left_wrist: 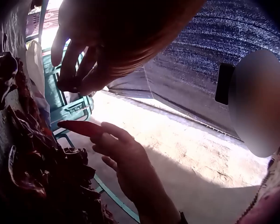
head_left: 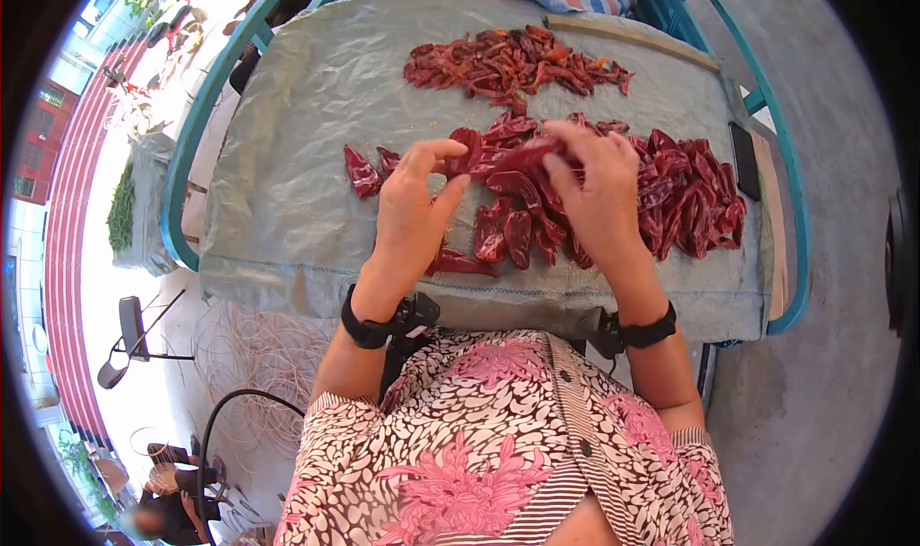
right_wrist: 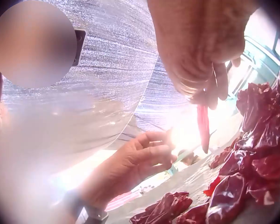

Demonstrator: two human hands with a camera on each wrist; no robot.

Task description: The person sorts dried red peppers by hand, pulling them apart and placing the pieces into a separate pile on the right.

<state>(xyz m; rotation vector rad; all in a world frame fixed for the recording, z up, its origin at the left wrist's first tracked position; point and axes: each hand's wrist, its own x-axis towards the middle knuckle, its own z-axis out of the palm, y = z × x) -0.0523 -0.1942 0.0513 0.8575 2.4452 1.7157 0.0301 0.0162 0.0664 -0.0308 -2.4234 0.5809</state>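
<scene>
My right hand (head_left: 599,187) pinches one long dark-red dried pepper (head_left: 526,155) above the heap. That pepper (right_wrist: 203,128) hangs below the fingers of my right hand (right_wrist: 205,56) in the right wrist view, and points sideways from my right hand (left_wrist: 126,158) in the left wrist view. Opposite it, my left hand (head_left: 412,211) has thumb and forefinger apart, with a pepper (head_left: 465,151) visible beyond the gap. No held thing shows at my left hand (right_wrist: 135,163) in the right wrist view, though glare washes out its fingertips. Loose peppers (head_left: 517,235) lie between the hands.
A grey-green sheet (head_left: 287,144) covers the table, edged by teal rails (head_left: 187,163). Smaller dried peppers (head_left: 517,62) are spread at the back; a larger pile (head_left: 695,196) lies right. A phone (head_left: 744,161) and a wooden strip (head_left: 632,36) lie near the edges.
</scene>
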